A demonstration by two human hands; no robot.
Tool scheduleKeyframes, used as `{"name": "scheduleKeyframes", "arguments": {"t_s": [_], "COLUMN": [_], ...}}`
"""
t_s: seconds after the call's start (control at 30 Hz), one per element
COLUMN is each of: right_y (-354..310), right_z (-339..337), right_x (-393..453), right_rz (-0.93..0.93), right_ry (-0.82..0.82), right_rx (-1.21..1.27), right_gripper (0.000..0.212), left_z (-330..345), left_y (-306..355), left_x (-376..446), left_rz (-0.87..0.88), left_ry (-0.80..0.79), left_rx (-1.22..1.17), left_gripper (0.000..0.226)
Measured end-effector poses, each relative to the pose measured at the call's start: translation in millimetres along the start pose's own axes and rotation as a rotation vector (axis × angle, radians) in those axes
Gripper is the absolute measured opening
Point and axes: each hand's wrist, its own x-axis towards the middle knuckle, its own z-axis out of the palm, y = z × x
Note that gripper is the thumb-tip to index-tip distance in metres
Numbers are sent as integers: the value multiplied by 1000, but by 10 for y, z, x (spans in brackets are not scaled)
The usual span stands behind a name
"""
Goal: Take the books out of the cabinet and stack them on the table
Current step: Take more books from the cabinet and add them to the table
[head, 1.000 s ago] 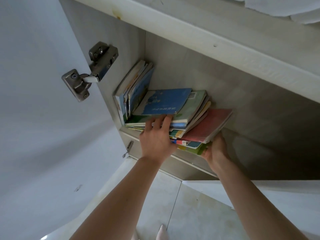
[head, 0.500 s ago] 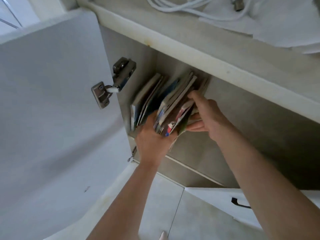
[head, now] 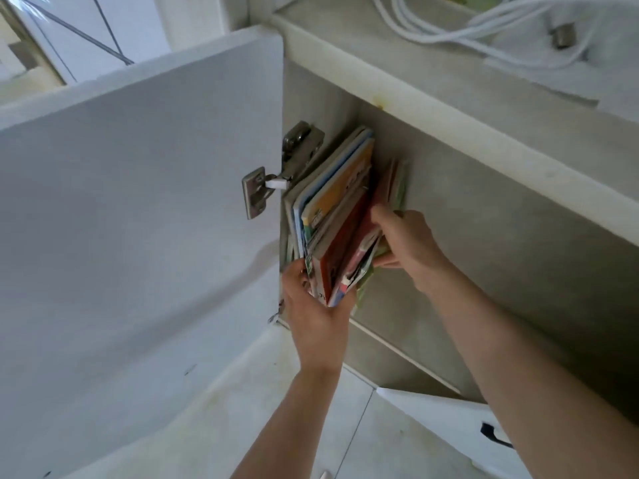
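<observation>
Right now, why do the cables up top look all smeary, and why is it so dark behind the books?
Head view: the cables are smeared by motion blur; the cabinet interior lies in shade; the door is brightly lit; the wide lens bends straight edges; the books stay fairly sharp.

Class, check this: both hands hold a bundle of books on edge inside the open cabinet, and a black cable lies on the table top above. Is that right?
Not quite: the cable is white, as the head view shows. The rest holds: left hand and right hand hold the books on edge inside the open cabinet.
</observation>
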Motion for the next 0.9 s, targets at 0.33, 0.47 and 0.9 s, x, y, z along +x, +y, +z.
{"name": "scheduleKeyframes", "arguments": {"t_s": [0.33, 0.47, 0.9], "right_y": [-17, 20, 137], "right_z": [-22, -63, -133], "right_x": [-9, -28, 33], "right_rz": [-55, -70, -63], "right_ry": [-28, -56, -65], "right_rx": [-45, -32, -45], "right_gripper": [21, 20, 27], "left_z": [44, 66, 309], "left_y": [50, 57, 137], "left_x": [-113, -178, -318], "left_rz": [114, 152, 95], "left_ry": [92, 111, -178], "left_rx": [11, 35, 42], "left_gripper": [68, 76, 81]}}
